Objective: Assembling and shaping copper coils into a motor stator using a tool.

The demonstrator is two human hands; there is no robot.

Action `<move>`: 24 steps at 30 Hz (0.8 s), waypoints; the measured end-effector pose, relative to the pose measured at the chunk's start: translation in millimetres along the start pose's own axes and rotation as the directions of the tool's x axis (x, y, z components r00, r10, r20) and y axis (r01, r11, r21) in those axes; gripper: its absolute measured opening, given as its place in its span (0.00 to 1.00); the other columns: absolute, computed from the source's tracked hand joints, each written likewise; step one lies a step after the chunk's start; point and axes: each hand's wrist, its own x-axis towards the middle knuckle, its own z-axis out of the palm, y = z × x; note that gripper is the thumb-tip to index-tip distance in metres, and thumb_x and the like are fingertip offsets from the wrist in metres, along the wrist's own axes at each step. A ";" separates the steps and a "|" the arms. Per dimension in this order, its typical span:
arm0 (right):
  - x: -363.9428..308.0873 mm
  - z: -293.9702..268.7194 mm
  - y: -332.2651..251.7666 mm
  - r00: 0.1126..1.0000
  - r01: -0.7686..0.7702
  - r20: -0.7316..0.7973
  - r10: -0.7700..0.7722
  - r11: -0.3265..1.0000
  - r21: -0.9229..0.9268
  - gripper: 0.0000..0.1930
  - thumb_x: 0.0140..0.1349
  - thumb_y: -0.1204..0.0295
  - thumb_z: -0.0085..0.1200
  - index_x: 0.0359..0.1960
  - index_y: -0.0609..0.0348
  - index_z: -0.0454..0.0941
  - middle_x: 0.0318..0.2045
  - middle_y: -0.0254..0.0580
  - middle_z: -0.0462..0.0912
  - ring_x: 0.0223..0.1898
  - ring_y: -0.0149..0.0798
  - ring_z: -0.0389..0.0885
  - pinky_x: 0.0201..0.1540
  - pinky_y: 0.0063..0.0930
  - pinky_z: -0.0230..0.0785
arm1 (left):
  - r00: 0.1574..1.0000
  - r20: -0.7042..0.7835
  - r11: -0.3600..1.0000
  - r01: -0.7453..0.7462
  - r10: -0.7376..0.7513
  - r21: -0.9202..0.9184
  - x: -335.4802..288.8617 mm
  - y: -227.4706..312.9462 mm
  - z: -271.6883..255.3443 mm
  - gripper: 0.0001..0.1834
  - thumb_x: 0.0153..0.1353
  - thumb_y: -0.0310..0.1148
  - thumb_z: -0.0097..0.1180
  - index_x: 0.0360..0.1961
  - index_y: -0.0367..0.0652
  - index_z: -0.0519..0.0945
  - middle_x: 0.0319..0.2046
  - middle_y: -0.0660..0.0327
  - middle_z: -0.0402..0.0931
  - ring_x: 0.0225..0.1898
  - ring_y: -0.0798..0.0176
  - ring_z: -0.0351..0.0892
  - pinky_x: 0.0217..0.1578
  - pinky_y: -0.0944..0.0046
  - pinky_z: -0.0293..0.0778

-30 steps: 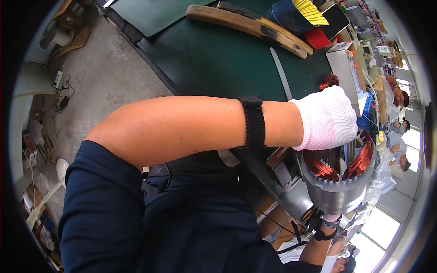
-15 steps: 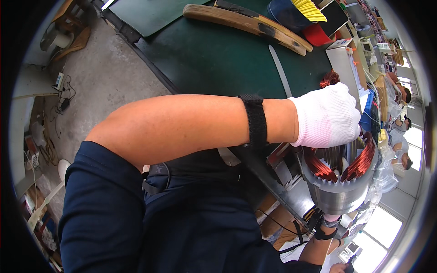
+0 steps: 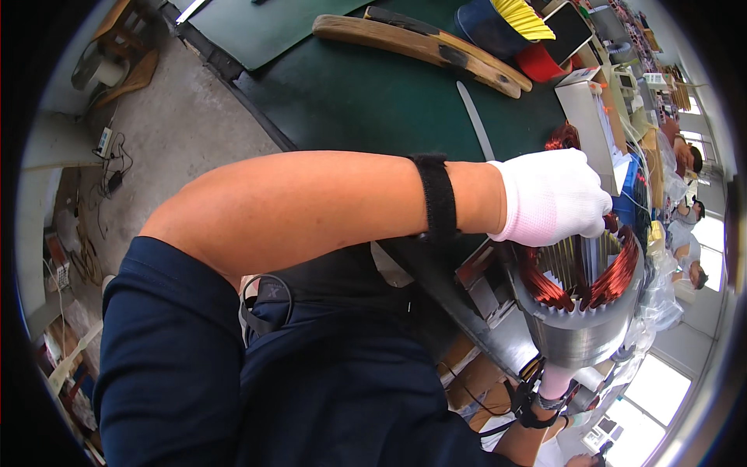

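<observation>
A metal motor stator (image 3: 580,338) with red-brown copper windings (image 3: 615,272) round its open top stands at the right. My left hand (image 3: 554,194), in a white glove with a pink cuff, is over the stator's far rim, back of the hand up. Its fingers are curled, and their tips are hidden by the hand. A short copper piece shows beside the curled fingers, and I cannot tell if they grip it. On the near side of the stator, my right hand (image 3: 555,381) shows only its pinkish glove edge and wrist; the stator hides its fingers.
Across the green bench top (image 3: 366,109) lie two curved wooden bars (image 3: 424,47) and a flat grey strip (image 3: 475,121). A copper coil bundle (image 3: 562,137), a white box (image 3: 585,109), a red container (image 3: 541,64) and a dark bin with yellow strips (image 3: 498,25) sit beyond. People work farther right.
My left hand has shifted slightly left and down, uncovering more of the stator's inside. My right wrist has moved a little left and up against the stator's near side.
</observation>
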 end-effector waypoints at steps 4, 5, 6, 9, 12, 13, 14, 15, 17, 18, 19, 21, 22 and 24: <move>-7.5 -26.7 33.0 0.999 -0.020 -0.045 0.019 1.000 -0.019 0.33 0.76 0.68 0.57 0.78 0.59 0.60 0.74 0.45 0.71 0.73 0.43 0.71 0.77 0.42 0.62 | 0.999 0.035 0.999 0.011 -0.013 0.040 -1.0 3.0 -7.5 0.09 0.53 0.28 0.62 0.36 0.46 0.90 0.39 0.58 0.85 0.44 0.49 0.86 0.47 0.51 0.78; -13.0 -30.3 32.9 0.998 -0.028 -0.062 0.027 0.999 -0.030 0.33 0.76 0.68 0.57 0.79 0.59 0.60 0.74 0.45 0.71 0.73 0.43 0.71 0.77 0.42 0.62 | 0.999 0.049 0.998 0.010 -0.013 0.064 -0.3 1.7 -8.3 0.10 0.53 0.28 0.63 0.36 0.46 0.90 0.39 0.58 0.85 0.44 0.49 0.86 0.47 0.52 0.78; -13.6 -30.3 46.3 0.997 -0.035 -0.075 0.032 0.999 -0.034 0.33 0.76 0.68 0.57 0.79 0.59 0.60 0.74 0.45 0.71 0.73 0.43 0.71 0.77 0.42 0.62 | 0.997 0.072 0.997 0.023 -0.028 0.076 0.3 1.0 -8.0 0.09 0.53 0.29 0.63 0.36 0.45 0.89 0.39 0.58 0.85 0.44 0.48 0.86 0.47 0.51 0.78; -9.8 -35.7 128.6 0.976 -0.210 0.067 0.208 0.808 0.551 0.31 0.81 0.71 0.47 0.81 0.59 0.52 0.77 0.46 0.64 0.75 0.42 0.66 0.78 0.41 0.59 | 0.994 0.111 0.999 0.004 -0.010 0.052 7.8 2.2 -5.1 0.09 0.55 0.31 0.62 0.36 0.45 0.89 0.39 0.56 0.85 0.44 0.47 0.85 0.47 0.50 0.77; 35.4 -36.3 73.2 0.979 -0.171 0.188 0.075 0.800 0.574 0.30 0.80 0.71 0.48 0.80 0.59 0.54 0.76 0.46 0.66 0.74 0.41 0.68 0.77 0.41 0.61 | 0.981 0.133 0.990 0.144 -0.144 0.005 5.5 4.3 -1.9 0.08 0.56 0.31 0.61 0.36 0.44 0.88 0.37 0.55 0.83 0.43 0.46 0.84 0.46 0.48 0.77; 52.9 -20.0 4.1 0.999 0.045 -0.022 -0.041 0.962 0.269 0.21 0.78 0.66 0.48 0.66 0.65 0.77 0.55 0.43 0.86 0.51 0.35 0.84 0.58 0.34 0.77 | 0.996 0.052 0.997 0.075 -0.075 0.006 -2.2 0.9 -1.3 0.08 0.57 0.30 0.60 0.36 0.44 0.88 0.36 0.55 0.83 0.42 0.46 0.84 0.46 0.48 0.76; 62.2 -25.3 -20.3 0.999 0.047 -0.030 -0.041 0.965 0.260 0.21 0.78 0.66 0.48 0.66 0.65 0.77 0.55 0.43 0.86 0.51 0.35 0.84 0.58 0.34 0.77 | 1.000 -0.020 1.000 -0.011 0.011 0.006 -1.4 0.5 0.1 0.09 0.57 0.30 0.59 0.36 0.44 0.88 0.35 0.55 0.82 0.42 0.46 0.84 0.46 0.49 0.76; 69.3 -29.3 -34.9 0.998 0.044 0.042 -0.053 0.981 0.188 0.20 0.77 0.67 0.50 0.63 0.66 0.78 0.52 0.41 0.87 0.50 0.33 0.84 0.56 0.33 0.76 | 0.998 -0.052 0.999 -0.044 0.043 -0.007 -2.3 -0.9 -0.1 0.09 0.56 0.27 0.59 0.37 0.45 0.88 0.35 0.55 0.82 0.42 0.46 0.84 0.46 0.49 0.76; 82.0 -32.2 -61.9 0.987 0.028 0.152 -0.048 0.991 0.132 0.17 0.75 0.70 0.52 0.57 0.68 0.82 0.45 0.36 0.87 0.46 0.28 0.81 0.52 0.28 0.75 | 0.996 -0.065 0.998 -0.057 0.055 -0.032 -1.5 -3.8 2.9 0.10 0.54 0.26 0.60 0.38 0.45 0.88 0.36 0.55 0.82 0.42 0.46 0.84 0.46 0.49 0.76; 85.3 -32.5 -64.9 0.988 0.028 0.147 -0.047 0.991 0.129 0.17 0.75 0.70 0.52 0.57 0.68 0.82 0.45 0.36 0.87 0.46 0.28 0.81 0.52 0.28 0.75 | 0.995 -0.077 0.996 -0.063 0.059 -0.056 -1.2 -5.1 4.3 0.11 0.52 0.25 0.61 0.38 0.46 0.88 0.36 0.55 0.81 0.42 0.46 0.84 0.46 0.48 0.76; 88.3 -33.0 -66.4 0.983 -0.004 0.180 -0.024 0.988 0.154 0.17 0.75 0.70 0.52 0.57 0.68 0.81 0.45 0.36 0.87 0.46 0.28 0.81 0.52 0.27 0.75 | 0.997 -0.062 0.996 -0.045 0.041 -0.076 -1.7 -6.8 5.3 0.11 0.50 0.23 0.62 0.36 0.45 0.86 0.36 0.55 0.81 0.42 0.45 0.83 0.44 0.48 0.77; 89.2 -27.9 -75.7 0.986 -0.023 0.167 -0.020 0.967 0.252 0.16 0.74 0.71 0.52 0.56 0.69 0.82 0.43 0.34 0.87 0.44 0.27 0.81 0.52 0.26 0.74 | 0.999 -0.034 0.994 -0.011 0.007 -0.112 -2.3 -6.7 0.5 0.10 0.50 0.23 0.62 0.35 0.45 0.85 0.36 0.55 0.80 0.42 0.45 0.83 0.43 0.48 0.78; 91.8 -28.8 -73.5 0.986 -0.022 0.165 -0.021 0.967 0.253 0.16 0.74 0.71 0.52 0.56 0.69 0.82 0.43 0.34 0.87 0.44 0.27 0.81 0.52 0.26 0.74 | 0.999 -0.003 0.989 0.033 -0.033 -0.144 -3.8 -6.6 -2.4 0.09 0.49 0.23 0.62 0.34 0.45 0.84 0.36 0.56 0.80 0.42 0.44 0.83 0.42 0.48 0.79; 98.7 -30.1 -63.6 0.938 -0.046 0.342 -0.063 0.952 0.302 0.19 0.76 0.67 0.52 0.61 0.67 0.79 0.50 0.37 0.86 0.50 0.29 0.81 0.57 0.27 0.73 | 0.998 0.012 0.989 0.056 -0.055 -0.138 -6.7 -5.1 -12.3 0.08 0.49 0.22 0.62 0.32 0.44 0.83 0.35 0.56 0.80 0.41 0.43 0.83 0.40 0.48 0.79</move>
